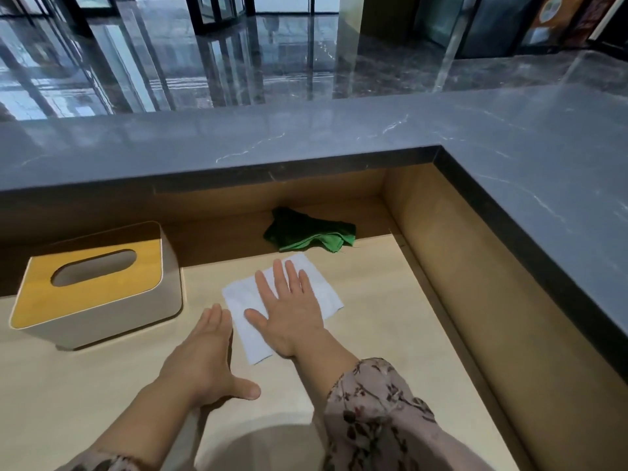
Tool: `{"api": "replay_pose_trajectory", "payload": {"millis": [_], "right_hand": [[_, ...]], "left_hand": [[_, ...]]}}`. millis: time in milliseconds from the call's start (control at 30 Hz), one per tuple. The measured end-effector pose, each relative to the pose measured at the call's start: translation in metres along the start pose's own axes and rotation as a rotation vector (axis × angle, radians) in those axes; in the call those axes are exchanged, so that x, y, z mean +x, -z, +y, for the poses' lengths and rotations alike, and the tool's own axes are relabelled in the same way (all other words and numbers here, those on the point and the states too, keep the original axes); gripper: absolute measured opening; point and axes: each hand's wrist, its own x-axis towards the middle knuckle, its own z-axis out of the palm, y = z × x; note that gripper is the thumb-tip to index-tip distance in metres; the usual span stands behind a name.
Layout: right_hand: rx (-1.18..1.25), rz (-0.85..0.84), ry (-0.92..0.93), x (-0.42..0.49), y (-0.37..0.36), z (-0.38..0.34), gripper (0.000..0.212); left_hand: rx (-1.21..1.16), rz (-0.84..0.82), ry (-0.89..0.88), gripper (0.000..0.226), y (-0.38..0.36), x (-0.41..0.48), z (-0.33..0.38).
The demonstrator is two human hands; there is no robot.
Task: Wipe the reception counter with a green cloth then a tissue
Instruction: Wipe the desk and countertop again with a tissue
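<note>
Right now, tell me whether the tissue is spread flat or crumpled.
Spread flat: the tissue lies smooth and unwrinkled on the desk, with the right hand pressing it, palm down, fingers straight.

The light wooden desk [390, 334] carries a tissue box [98, 287] with a yellow top on its left side. A white tissue [238, 294] lies flat near the middle. A crumpled green cloth [309, 231] lies just behind it, at the back edge under the dark stone counter [306, 141].

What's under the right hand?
A white tissue, flat on the desk, pressed by the open right hand. The palm covers the tissue's middle, so that part cannot be seen.
</note>
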Motion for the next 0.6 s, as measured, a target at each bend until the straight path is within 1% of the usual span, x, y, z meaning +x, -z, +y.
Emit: {"api": "replay_pose_trajectory", "payload": {"millis": [33,100,233,333,400,467,500,533,600], "right_hand": [[-0.005,0.008,0.024,0.0,0.003,0.011,0.065],[0.002,0.04,-0.016,-0.005,0.009,0.043,0.06],[0.025,0.073,-0.255,-0.03,0.02,0.123,0.057],[0.004,0.068,-0.348,-0.048,0.025,0.158,0.053],[0.057,0.075,-0.409,-0.049,0.025,0.155,0.052],[0.098,0.129,-0.529,-0.042,0.022,0.14,0.058],[0.09,0.141,-0.548,-0.035,0.019,0.129,0.059],[0.077,0.139,-0.534,-0.029,0.014,0.114,0.06],[0.059,0.121,-0.403,-0.016,0.006,0.075,0.059]], "left_hand": [[0.0,-0.003,0.0,0.145,0.0,0.0,0.0],[-0.005,-0.006,0.001,0.145,0.002,-0.001,0.002],[0.006,-0.005,0.002,0.146,0.003,-0.002,0.003],[-0.002,-0.001,0.004,0.146,0.003,-0.004,0.003],[-0.007,0.005,0.0,0.146,0.003,-0.004,0.003],[-0.012,0.004,-0.004,0.146,0.002,-0.004,0.002],[-0.015,0.003,-0.002,0.146,0.002,-0.003,0.002],[-0.02,0.003,-0.002,0.146,0.002,-0.003,0.002],[-0.029,0.007,-0.003,0.145,0.001,-0.003,0.002]]}}
